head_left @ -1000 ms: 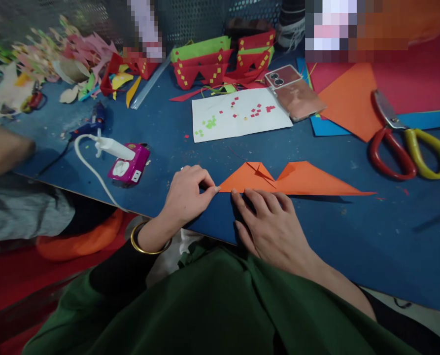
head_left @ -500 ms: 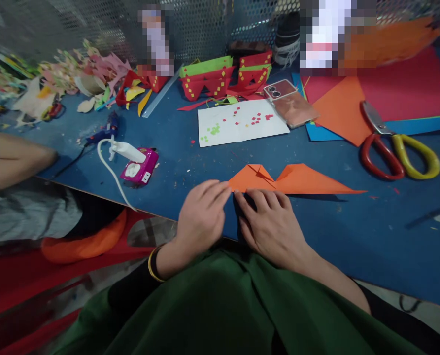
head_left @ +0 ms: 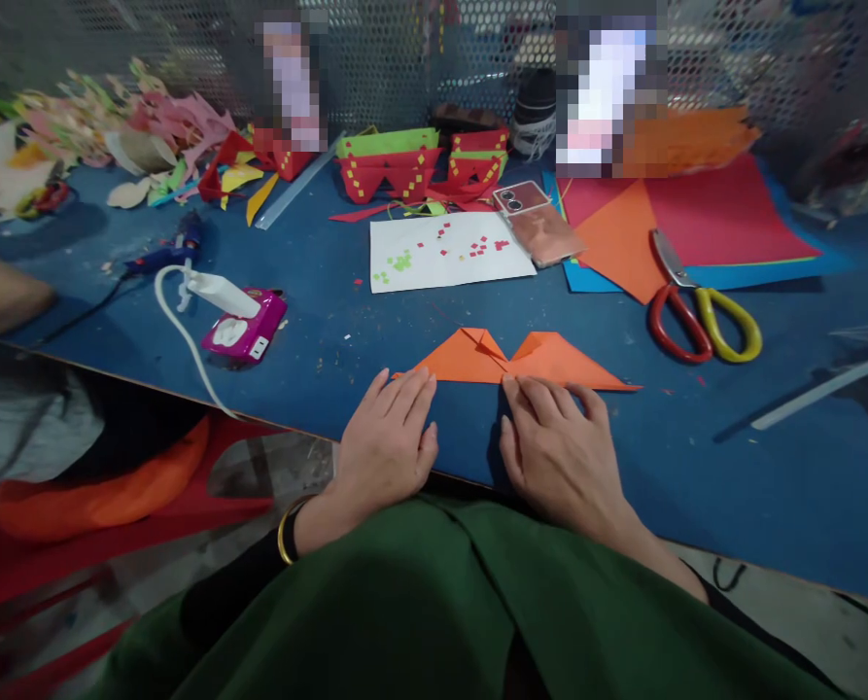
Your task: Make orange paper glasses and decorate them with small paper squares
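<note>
A folded orange paper with two raised peaks and a notch between them lies flat near the table's front edge. My left hand rests at its lower left edge, fingers laid flat on the paper's margin, thumb apart. My right hand lies at the lower edge right of the notch, fingers spread and fingertips touching the paper. Neither hand grips anything. Beyond the paper is a white sheet with small red and green paper bits on it.
Scissors with red and yellow handles lie right, beside orange and red sheets. A phone, red paper masks, a purple power socket and a glue gun are about. Another person's arm rests at left.
The view has shifted right. My left hand has moved left along the orange paper's lower edge, uncovering more of its left side; its fingers now lie flatter. My hands are farther apart.
</note>
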Available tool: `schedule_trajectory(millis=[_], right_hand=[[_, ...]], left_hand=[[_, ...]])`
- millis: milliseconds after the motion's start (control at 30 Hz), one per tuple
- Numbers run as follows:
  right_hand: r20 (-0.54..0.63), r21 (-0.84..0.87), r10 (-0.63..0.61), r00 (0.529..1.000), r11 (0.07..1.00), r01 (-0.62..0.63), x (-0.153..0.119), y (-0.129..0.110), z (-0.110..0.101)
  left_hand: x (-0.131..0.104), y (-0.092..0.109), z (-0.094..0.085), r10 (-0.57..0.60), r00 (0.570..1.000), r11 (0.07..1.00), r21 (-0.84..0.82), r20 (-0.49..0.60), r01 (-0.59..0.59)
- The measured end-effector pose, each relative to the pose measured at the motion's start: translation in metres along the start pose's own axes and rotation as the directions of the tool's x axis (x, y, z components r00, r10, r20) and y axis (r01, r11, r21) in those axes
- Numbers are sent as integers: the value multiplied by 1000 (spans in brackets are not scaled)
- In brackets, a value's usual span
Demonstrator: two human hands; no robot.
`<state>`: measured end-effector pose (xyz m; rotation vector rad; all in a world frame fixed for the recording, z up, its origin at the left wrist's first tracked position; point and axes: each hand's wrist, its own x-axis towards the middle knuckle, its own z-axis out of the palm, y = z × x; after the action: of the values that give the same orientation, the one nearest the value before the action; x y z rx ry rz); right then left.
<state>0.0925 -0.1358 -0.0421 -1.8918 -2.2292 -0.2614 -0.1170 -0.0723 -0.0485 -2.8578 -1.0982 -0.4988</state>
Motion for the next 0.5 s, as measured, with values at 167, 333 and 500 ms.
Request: schedule_trajectory(millis=[167, 333, 500], right_hand=[[-31, -98, 69, 997, 993, -72, -18, 32, -7], [-32, -176, 128, 991, 976, -131, -33, 59, -11], [-58, -189, 137, 989, 971, -145, -33, 58, -8]], left_hand=[[-2, -2, 1, -28, 1000, 999, -22, 13, 29], [-3, -2, -2, -43, 999, 999, -18, 31, 44], [7, 9, 3, 29, 999, 999, 39, -20, -28]])
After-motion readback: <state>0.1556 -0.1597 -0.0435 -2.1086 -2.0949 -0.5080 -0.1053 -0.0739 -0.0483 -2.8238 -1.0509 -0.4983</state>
